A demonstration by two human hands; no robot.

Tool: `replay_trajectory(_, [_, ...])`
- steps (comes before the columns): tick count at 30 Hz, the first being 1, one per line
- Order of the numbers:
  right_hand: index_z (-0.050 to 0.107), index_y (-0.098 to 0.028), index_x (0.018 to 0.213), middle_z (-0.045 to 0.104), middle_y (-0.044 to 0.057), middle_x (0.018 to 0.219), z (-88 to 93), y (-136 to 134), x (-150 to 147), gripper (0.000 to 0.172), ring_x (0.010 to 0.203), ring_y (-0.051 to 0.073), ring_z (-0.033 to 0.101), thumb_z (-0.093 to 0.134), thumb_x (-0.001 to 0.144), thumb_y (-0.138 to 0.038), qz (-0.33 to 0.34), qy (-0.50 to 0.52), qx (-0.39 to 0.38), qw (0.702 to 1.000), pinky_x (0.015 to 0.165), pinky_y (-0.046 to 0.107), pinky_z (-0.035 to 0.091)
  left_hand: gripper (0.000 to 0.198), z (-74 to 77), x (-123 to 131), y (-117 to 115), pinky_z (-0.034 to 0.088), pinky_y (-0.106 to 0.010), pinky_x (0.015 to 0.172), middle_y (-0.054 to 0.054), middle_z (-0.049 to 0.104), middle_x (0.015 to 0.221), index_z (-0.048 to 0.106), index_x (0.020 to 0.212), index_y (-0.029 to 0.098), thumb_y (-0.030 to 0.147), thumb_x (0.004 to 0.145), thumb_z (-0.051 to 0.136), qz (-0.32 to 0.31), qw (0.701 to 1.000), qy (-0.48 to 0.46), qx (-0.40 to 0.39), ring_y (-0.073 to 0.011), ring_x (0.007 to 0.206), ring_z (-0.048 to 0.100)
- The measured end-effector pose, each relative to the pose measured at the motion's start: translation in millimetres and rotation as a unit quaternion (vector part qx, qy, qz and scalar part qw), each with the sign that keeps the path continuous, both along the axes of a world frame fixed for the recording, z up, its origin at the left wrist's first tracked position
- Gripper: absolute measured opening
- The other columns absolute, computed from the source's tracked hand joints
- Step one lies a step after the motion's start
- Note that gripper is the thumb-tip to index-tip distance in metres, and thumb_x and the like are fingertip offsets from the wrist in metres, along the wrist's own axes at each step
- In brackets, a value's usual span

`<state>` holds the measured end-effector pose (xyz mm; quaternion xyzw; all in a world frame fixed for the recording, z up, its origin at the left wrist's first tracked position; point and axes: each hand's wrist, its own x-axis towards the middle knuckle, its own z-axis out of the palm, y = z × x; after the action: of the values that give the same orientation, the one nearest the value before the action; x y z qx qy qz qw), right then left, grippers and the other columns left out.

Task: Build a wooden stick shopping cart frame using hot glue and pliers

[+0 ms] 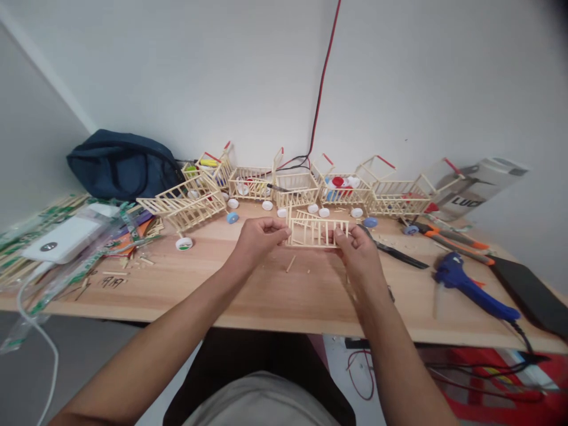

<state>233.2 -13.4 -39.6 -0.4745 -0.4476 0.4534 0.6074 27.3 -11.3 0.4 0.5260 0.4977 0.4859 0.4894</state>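
Note:
Above the middle of the table I hold a small ladder-like frame of thin wooden sticks (317,224). My left hand (261,236) pinches at its left end, where one stick stands upright above the rest. At the other end, my right hand (360,248) is closed on the frame, thumb in front and fingers behind. Behind it lies another piece made of sticks (306,218), partly hidden. A loose stick (290,264) rests on the wood below my hands.
Several stick-built miniature carts (297,188) line the wall. A blue glue gun (474,290), orange-handled pliers (461,242) and a black phone-like slab (530,296) lie right. Left are a white power bank (66,234), bagged sticks (22,248) and a dark blue bag (126,163).

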Motion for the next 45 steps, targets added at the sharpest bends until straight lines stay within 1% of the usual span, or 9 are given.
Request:
replay_trajectory(5, [0.060,-0.021,0.091,0.073,0.002,0.084,4.8,-3.7,-3.4,0.029,0.078,0.017,0.068,0.070,0.077,-0.044,-0.008,-0.024,-0.003,1.000,0.065,0.028,0.056,0.013,-5.0,7.7,7.3,0.038,-0.021,0.052,0.000,0.065,0.060,0.069,0.066,0.014,0.025,0.063,0.074,0.036,0.998,0.025,0.049,-0.0088,0.053,0.052])
replay_trajectory(10, [0.060,-0.021,0.092,0.073,0.003,0.084,6.1,-5.2,-5.2,0.029,0.078,0.018,0.069,0.069,0.077,-0.045,-0.005,-0.030,0.002,1.000,0.065,0.030,0.057,0.013,-7.2,10.6,6.6,0.038,-0.023,0.054,-0.001,0.067,0.062,0.071,0.065,0.014,0.027,0.064,0.074,0.063,0.992,0.064,0.083,-0.0103,0.055,0.052])
replay_trajectory(15, [0.059,-0.021,0.092,0.073,0.004,0.086,9.1,-8.4,-7.9,0.027,0.081,0.019,0.069,0.067,0.079,-0.043,-0.005,-0.034,0.012,0.999,0.068,0.032,0.058,0.014,-7.9,12.6,5.4,0.036,-0.023,0.053,0.000,0.063,0.056,0.070,0.062,0.013,0.027,0.064,0.074,0.069,0.991,0.091,0.072,-0.0101,0.053,0.049])
replay_trajectory(19, [0.058,-0.021,0.091,0.073,0.004,0.086,10.7,-9.4,-9.9,0.027,0.081,0.019,0.069,0.068,0.078,-0.043,-0.004,-0.032,0.010,0.999,0.068,0.033,0.058,0.016,-12.1,14.6,6.8,0.034,-0.023,0.051,0.002,0.060,0.053,0.069,0.061,0.013,0.028,0.064,0.073,0.073,0.988,0.119,0.067,-0.0094,0.050,0.046])
replay_trajectory(23, [0.058,-0.021,0.091,0.073,0.004,0.087,11.9,-9.9,-11.6,0.029,0.082,0.020,0.069,0.068,0.077,-0.045,-0.004,-0.032,-0.001,0.999,0.068,0.034,0.059,0.017,-16.7,16.0,8.5,0.032,-0.022,0.051,0.002,0.059,0.053,0.069,0.061,0.014,0.030,0.065,0.071,0.069,0.987,0.127,0.073,-0.0096,0.051,0.046])
replay_trajectory(34, [0.057,-0.021,0.092,0.073,0.004,0.087,10.3,-9.0,-10.8,0.030,0.084,0.020,0.069,0.068,0.077,-0.045,-0.007,-0.042,-0.001,0.999,0.067,0.034,0.059,0.018,-22.7,13.3,14.8,0.031,-0.022,0.050,0.003,0.055,0.052,0.066,0.060,0.014,0.032,0.065,0.069,0.064,0.985,0.145,0.066,-0.0092,0.050,0.043])
replay_trajectory(45, [0.058,-0.021,0.091,0.072,0.004,0.086,10.1,-9.4,-12.8,0.029,0.084,0.020,0.069,0.068,0.077,-0.044,0.004,-0.044,0.018,0.999,0.067,0.034,0.060,0.019,-25.7,13.7,17.6,0.029,-0.022,0.051,0.003,0.052,0.052,0.064,0.060,0.015,0.032,0.066,0.066,0.057,0.981,0.175,0.070,-0.0103,0.051,0.043])
